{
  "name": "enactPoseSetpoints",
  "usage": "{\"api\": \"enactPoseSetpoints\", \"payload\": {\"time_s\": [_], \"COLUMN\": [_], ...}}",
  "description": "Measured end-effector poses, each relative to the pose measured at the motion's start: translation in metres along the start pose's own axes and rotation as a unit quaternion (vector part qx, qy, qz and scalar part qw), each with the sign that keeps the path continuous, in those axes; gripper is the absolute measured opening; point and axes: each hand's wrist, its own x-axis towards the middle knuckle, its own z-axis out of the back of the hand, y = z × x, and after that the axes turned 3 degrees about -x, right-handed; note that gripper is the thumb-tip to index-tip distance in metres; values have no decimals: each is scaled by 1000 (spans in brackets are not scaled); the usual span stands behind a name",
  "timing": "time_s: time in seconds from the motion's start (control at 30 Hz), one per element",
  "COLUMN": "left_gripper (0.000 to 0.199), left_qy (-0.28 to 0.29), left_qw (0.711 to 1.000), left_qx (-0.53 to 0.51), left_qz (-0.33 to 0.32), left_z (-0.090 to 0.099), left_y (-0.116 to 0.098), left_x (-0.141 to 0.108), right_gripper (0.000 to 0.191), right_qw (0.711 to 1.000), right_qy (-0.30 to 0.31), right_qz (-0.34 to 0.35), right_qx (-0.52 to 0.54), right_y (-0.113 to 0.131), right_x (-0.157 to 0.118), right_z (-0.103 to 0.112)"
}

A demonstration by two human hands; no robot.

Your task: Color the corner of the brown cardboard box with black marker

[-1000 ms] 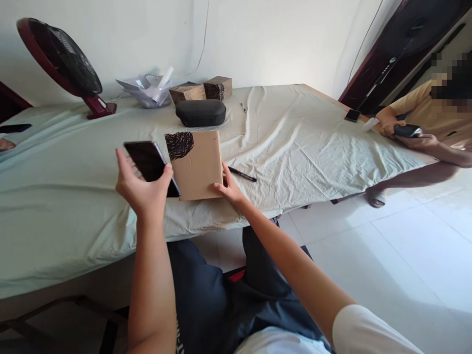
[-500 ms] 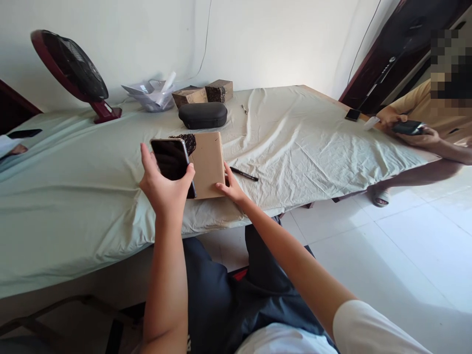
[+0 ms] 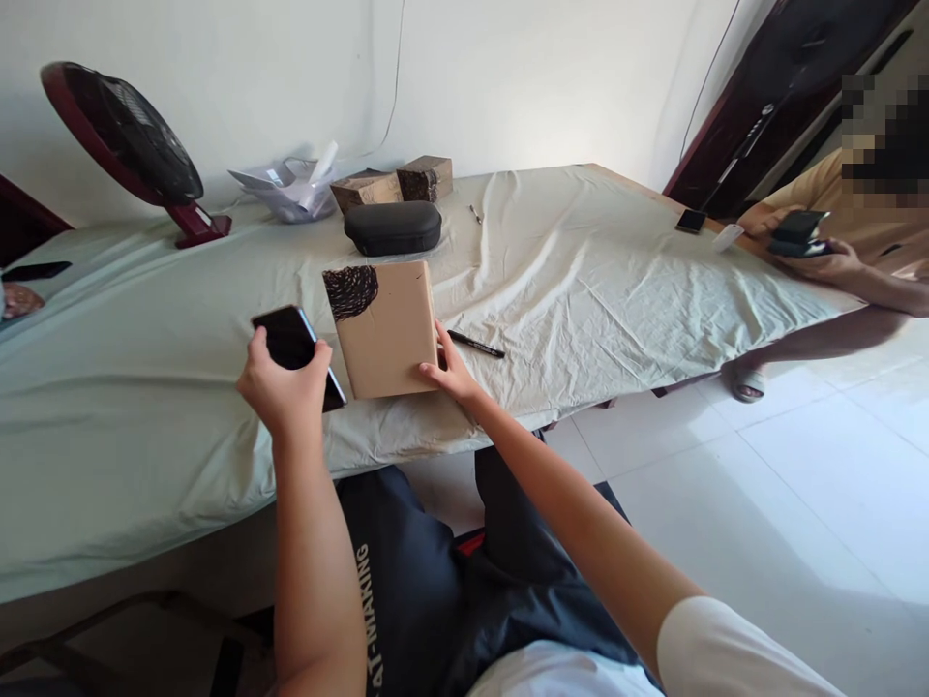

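Note:
My left hand (image 3: 286, 382) grips a black smartphone (image 3: 284, 334) by its sides, thumb on the right edge and fingers on the left. The phone is at the table's front, left of a brown cardboard box (image 3: 388, 334); a gap separates the two. Black scribbling covers the box's upper left corner. My right hand (image 3: 454, 373) holds the box at its lower right edge, thumb on the top face and fingers against the side. A black marker pen (image 3: 476, 344) lies just right of that hand.
Behind the box sit a black zip case (image 3: 393, 228), two scribbled small boxes (image 3: 427, 178) and a clear plastic basket (image 3: 297, 198). A dark red fan (image 3: 195, 225) stands at the left back. At right, a person's hands (image 3: 842, 261) hold a dark object. A pale cloth covers the table (image 3: 581, 281).
My left hand has moved the phone left and down, off the box's left side, so the scribbled corner now shows fully. My right hand stays on the box.

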Motion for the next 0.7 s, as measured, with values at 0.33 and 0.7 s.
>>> {"api": "enactPoseSetpoints", "payload": {"time_s": [0.33,0.7], "left_gripper": [53,83], "left_qy": [40,131], "left_qw": [991,966], "left_qx": [100,-184], "left_qz": [77,-123], "left_z": [-19,-46], "left_y": [64,73], "left_x": [-12,-29], "right_gripper": [147,123], "right_qw": [1000,1000], "right_qy": [2,-4], "right_qz": [3,11], "right_qx": [-18,17], "right_y": [2,8], "right_x": [-3,-7], "right_z": [2,6]}}
